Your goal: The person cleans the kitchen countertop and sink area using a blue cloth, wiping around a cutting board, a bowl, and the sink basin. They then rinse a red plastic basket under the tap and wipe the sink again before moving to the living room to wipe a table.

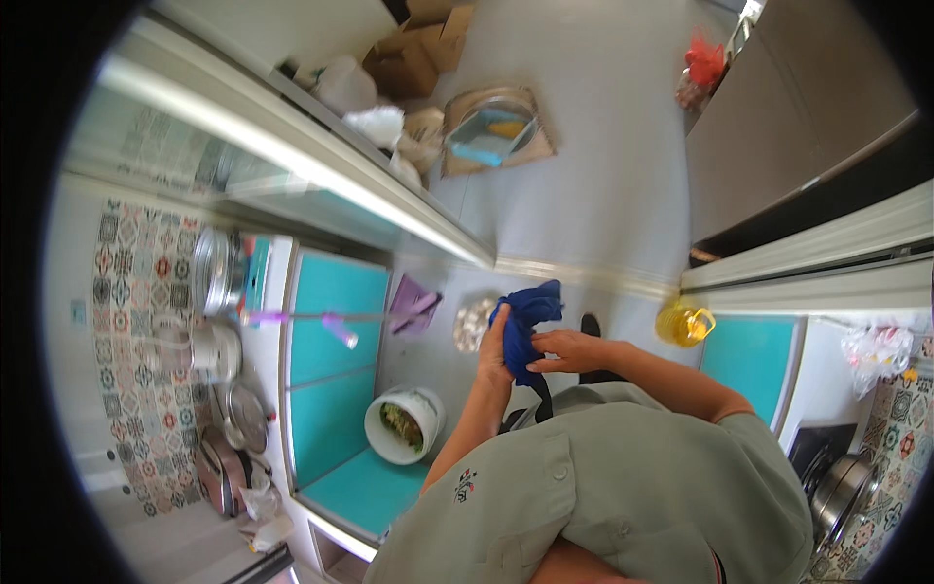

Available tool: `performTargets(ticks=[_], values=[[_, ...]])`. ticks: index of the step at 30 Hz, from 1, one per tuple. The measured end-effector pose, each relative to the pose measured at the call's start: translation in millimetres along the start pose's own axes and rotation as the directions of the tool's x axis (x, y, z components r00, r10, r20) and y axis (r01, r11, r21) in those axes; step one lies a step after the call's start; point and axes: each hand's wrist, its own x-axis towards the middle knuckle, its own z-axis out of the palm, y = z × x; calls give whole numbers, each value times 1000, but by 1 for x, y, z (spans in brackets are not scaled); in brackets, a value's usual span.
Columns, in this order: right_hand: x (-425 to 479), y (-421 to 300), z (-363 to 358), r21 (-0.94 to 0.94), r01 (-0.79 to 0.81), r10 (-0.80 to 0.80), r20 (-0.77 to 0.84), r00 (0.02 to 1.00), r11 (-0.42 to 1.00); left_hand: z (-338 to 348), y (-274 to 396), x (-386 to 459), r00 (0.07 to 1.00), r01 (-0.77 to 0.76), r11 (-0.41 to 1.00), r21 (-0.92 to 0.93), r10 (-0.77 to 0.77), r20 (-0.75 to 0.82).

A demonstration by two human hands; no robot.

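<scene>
A bunched blue cloth point(522, 332), with a dark strap or strip hanging from its lower end, is held in front of my body. My left hand point(498, 343) grips it from the left, thumb laid up along its edge. On the other side my right hand point(565, 351) has its fingertips against the fabric; whether they pinch it cannot be told. Behind the left hand, on the floor, sits a round pale cluster of bulb-like items point(473, 323). A purple dustpan point(414, 305) and a white bucket point(405, 425) holding green scraps stand to the left.
Turquoise cabinets point(336, 321) line the left side below a counter with appliances. An oil bottle point(684, 323) stands on the floor at right. Ahead are a glass sliding door point(314, 168), a door track, cardboard with a blue basket point(485, 137), and boxes point(416, 55). A pot point(843, 493) sits far right.
</scene>
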Motion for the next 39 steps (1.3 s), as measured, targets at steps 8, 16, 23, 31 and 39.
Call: performTargets(ticks=[8,16,23,31,39], values=[[-50,67,-210,991,115,401,-133,907,68,220,64,93,898,-405,664,628,162,409],[-9,191,-391,814,561,208,-582,787,153,412,114,242,261,-943,-231,240,-66,963],[-6,141,-661,-10,-202,109,-812,573,979,614,219,355,-128,-982,-161,-103,152,980],[36,260,-837,389,54,312,-807,502,920,859,184,553,235,425,895,133,-252,939],[66,358,-1110,529,464,373,-843,388,711,968,256,770,124,254,956,150,-186,975]])
